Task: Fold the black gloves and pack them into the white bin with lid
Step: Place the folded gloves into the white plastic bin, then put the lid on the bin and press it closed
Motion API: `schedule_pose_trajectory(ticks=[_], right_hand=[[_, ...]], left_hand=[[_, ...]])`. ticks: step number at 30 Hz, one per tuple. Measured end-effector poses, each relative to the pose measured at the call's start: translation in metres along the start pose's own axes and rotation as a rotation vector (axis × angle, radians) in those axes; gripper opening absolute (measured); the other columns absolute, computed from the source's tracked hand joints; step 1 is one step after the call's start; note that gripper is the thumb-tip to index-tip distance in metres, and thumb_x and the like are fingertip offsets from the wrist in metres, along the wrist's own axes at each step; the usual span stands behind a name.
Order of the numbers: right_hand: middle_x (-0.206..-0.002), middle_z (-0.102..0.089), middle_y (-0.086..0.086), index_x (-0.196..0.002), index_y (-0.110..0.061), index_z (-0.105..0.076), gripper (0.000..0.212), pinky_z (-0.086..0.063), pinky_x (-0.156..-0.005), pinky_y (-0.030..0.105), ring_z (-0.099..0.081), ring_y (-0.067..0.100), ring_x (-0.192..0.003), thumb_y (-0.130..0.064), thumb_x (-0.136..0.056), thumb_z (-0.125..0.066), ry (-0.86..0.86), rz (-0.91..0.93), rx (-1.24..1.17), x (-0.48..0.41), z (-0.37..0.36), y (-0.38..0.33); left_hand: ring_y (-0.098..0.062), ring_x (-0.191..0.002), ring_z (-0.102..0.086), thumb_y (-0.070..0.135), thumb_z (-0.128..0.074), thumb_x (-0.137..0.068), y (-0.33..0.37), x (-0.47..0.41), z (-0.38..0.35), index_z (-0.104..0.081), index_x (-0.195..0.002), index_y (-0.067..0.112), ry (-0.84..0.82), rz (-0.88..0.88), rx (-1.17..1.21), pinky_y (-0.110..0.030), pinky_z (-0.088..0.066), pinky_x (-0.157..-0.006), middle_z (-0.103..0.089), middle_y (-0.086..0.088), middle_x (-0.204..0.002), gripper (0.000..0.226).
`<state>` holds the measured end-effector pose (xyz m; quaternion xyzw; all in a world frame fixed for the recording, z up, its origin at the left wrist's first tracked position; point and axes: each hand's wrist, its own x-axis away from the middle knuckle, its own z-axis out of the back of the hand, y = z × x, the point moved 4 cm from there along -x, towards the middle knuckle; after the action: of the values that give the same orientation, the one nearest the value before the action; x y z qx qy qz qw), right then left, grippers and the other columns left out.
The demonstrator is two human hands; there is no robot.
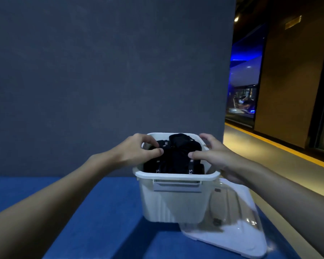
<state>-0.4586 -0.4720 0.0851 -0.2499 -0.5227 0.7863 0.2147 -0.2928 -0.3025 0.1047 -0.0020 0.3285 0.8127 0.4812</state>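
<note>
Head view shows the black gloves piled inside the white bin, between both hands. The left hand pinches them with curled thumb and fingers. The right hand lays its thumb on them, fingers curved near the rim; whether it grips is unclear. The clear lid lies under the right forearm.

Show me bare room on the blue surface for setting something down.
Free: blue surface left of the white bin and just before it. Crowded: clear lid on its right; black gloves, left hand, right hand fill the bin.
</note>
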Motion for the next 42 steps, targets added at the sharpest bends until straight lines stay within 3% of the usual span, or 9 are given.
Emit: schedule_pose_trajectory(ticks=[5, 7, 10, 18, 23, 30, 34, 37, 42], right_hand=[[-0.095, -0.054, -0.014, -0.146, -0.029, -0.032, 0.073, -0.045, -0.053, 0.006, -0.057, -0.002, -0.077, -0.016, -0.087, -0.072, -0.138, -0.02, -0.015, -0.01, -0.056, -0.001], [-0.101, -0.063, -0.008, -0.146, -0.031, -0.033, 0.075, -0.054, -0.073, 0.017, -0.064, 0.005, -0.09, -0.02, -0.085, -0.074, -0.214, -0.033, -0.018, -0.015, -0.074, 0.0], [-0.111, -0.063, -0.009, -0.144, -0.033, -0.035, 0.073, -0.039, -0.093, 0.025, -0.056, 0.013, -0.114, -0.023, -0.084, -0.075, -0.275, -0.034, 0.0, -0.02, -0.098, 0.003], [-0.135, -0.052, 0.0, -0.143, -0.031, -0.041, 0.058, -0.039, -0.106, 0.031, -0.051, 0.015, -0.124, -0.038, -0.091, -0.065, -0.258, 0.008, 0.026, -0.027, -0.112, 0.008], [-0.126, -0.061, -0.001, -0.135, -0.028, -0.044, 0.042, -0.051, -0.095, 0.037, -0.063, 0.014, -0.107, -0.038, -0.096, -0.057, -0.13, -0.013, 0.035, -0.016, -0.067, 0.024], [-0.113, -0.063, 0.005, -0.122, -0.012, -0.059, 0.028, -0.044, -0.065, 0.02, -0.059, 0.009, -0.09, -0.02, -0.095, -0.06, 0.092, -0.115, 0.247, 0.034, 0.028, 0.088], [-0.121, -0.061, 0.006, -0.122, -0.013, -0.062, 0.031, -0.043, -0.088, 0.028, -0.056, 0.017, -0.106, -0.019, -0.091, -0.063, 0.161, -0.215, 0.422, 0.064, 0.065, 0.139], [-0.105, -0.059, 0.002, -0.119, -0.016, -0.056, 0.03, -0.047, -0.088, 0.034, -0.058, 0.021, -0.098, -0.022, -0.09, -0.063, 0.145, -0.306, 0.409, 0.082, 0.079, 0.161], [-0.119, -0.062, 0.002, -0.126, -0.013, -0.056, 0.034, -0.047, -0.089, 0.029, -0.059, 0.015, -0.101, -0.013, -0.093, -0.06, 0.103, -0.283, 0.268, 0.092, 0.085, 0.168]], left_hand=[[-0.005, -0.086, -0.063, 0.053, -0.062, -0.086, -0.03, 0.045, 0.035, -0.07, -0.094, 0.035, 0.035, 0.077, -0.114, -0.027, -0.051, -0.074, -0.069, 0.01, -0.094, 0.021], [-0.001, -0.075, -0.059, 0.052, -0.061, -0.087, -0.039, 0.061, 0.045, -0.07, -0.094, 0.034, 0.051, 0.099, -0.167, -0.023, -0.044, -0.062, -0.065, 0.013, -0.086, 0.021], [0.002, -0.067, -0.055, 0.05, -0.061, -0.088, -0.05, 0.08, 0.054, -0.07, -0.096, 0.033, 0.049, 0.119, -0.233, -0.018, -0.039, -0.057, -0.062, 0.016, -0.078, 0.021], [-0.023, -0.094, -0.063, 0.062, -0.047, -0.09, -0.059, 0.085, 0.06, -0.065, -0.105, 0.031, 0.003, 0.194, -0.578, -0.035, -0.05, -0.08, -0.068, 0.006, -0.104, 0.039], [-0.021, -0.107, -0.059, 0.058, -0.046, -0.092, 0.001, 0.066, 0.041, -0.062, -0.111, 0.033, 0.135, -0.042, -0.54, -0.034, -0.043, -0.079, -0.063, 0.007, -0.114, 0.036], [-0.022, -0.111, -0.06, 0.053, -0.051, -0.09, 0.079, 0.057, -0.063, -0.061, -0.12, 0.029, -0.055, -0.389, -0.395, -0.038, -0.048, -0.093, -0.065, 0.004, -0.121, 0.04], [-0.02, -0.119, -0.055, 0.054, -0.054, -0.091, 0.091, 0.059, -0.138, -0.055, -0.131, 0.03, -0.313, -0.387, -0.402, -0.039, -0.047, -0.094, -0.059, 0.005, -0.132, 0.046], [-0.024, -0.118, -0.055, 0.058, -0.058, -0.089, 0.077, 0.063, -0.189, -0.052, -0.132, 0.029, -0.492, -0.344, -0.39, -0.036, -0.045, -0.09, -0.054, 0.003, -0.133, 0.053], [-0.017, -0.119, -0.053, 0.063, -0.065, -0.082, 0.057, 0.061, -0.214, -0.054, -0.132, 0.037, -0.484, -0.338, -0.349, -0.041, -0.044, -0.1, -0.053, 0.008, -0.136, 0.058]])
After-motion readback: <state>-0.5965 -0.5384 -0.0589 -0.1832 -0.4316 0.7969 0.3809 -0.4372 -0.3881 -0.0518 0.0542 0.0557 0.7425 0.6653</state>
